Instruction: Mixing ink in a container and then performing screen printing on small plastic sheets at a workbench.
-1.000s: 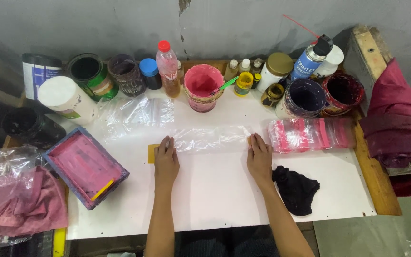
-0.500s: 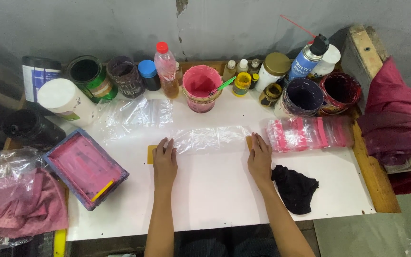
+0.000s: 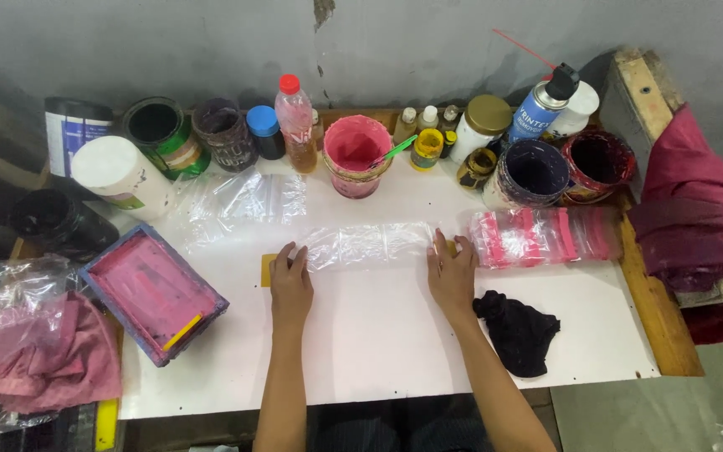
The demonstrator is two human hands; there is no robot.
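Left hand point(image 3: 291, 280) and right hand point(image 3: 452, 272), well apart, press flat with open fingers on a clear plastic bag point(image 3: 370, 244). The bag lies on a white tabletop point(image 3: 378, 351).

Two bare, sleeveless forearms; dark trousers.

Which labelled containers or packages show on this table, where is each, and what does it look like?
Spray can: back right, blue body, black nozzle, red straw.
White tub: back left, on its side, green-marked label.
Green tin: back left, open, banded label.
Clear bag: centre, flat under left hand and right hand.
Bag stack: right, pink-striped.
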